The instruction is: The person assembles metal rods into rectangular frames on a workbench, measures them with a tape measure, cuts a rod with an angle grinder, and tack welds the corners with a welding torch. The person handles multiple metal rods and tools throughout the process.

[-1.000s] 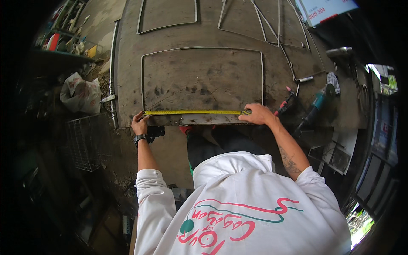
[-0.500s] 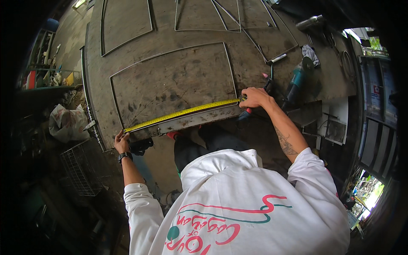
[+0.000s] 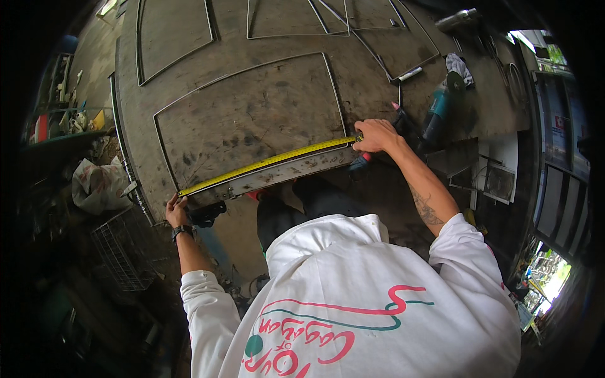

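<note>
A yellow tape measure (image 3: 268,162) is drawn out along the near side of a thin metal rod frame (image 3: 246,65) lying on the workbench. At the frame's near left corner, my left hand (image 3: 177,211) pinches the tape's end. My right hand (image 3: 376,135) is closed around the tape's case at the near right corner; the fingers cover most of the case. The blade runs almost straight between both hands, close to the bench's front edge.
More metal rod frames (image 3: 208,43) lie farther back on the workbench (image 3: 265,101). A teal angle grinder (image 3: 439,110) rests to the right, beside a crumpled cloth (image 3: 459,68). Left of the bench are a white plastic bag (image 3: 97,184) and a wire basket (image 3: 123,252).
The whole view has shifted slightly, so the bench and frames sit a little farther left and up. Both hands keep their hold on the stretched tape.
</note>
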